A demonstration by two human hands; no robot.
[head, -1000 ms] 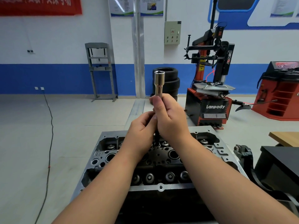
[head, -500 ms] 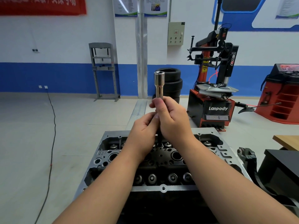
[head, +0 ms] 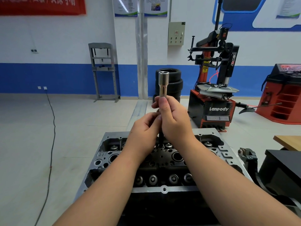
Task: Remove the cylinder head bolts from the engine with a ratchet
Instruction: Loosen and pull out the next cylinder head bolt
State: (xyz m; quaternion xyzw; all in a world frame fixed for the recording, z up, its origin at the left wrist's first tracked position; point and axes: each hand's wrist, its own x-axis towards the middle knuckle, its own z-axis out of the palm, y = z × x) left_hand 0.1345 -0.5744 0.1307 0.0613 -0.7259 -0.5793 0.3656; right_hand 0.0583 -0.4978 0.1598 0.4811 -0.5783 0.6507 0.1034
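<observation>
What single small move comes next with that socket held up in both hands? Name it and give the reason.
Probably lower the tool so the dark shaft's lower end settles onto a bolt in the cylinder head. The socket stands upright above the right hand, which grips it, while the left hand holds the shaft just below. The whole tool is raised above the head, so no bolt is being turned.

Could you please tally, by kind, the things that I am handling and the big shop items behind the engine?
Hands: 2, the left hand and the right hand, both gripping the tool
Socket tool: 1
Engine head: 1
Stacked tyres: 3 visible
Tyre changer: 1
Grey press frame: 1
Total: 9
</observation>
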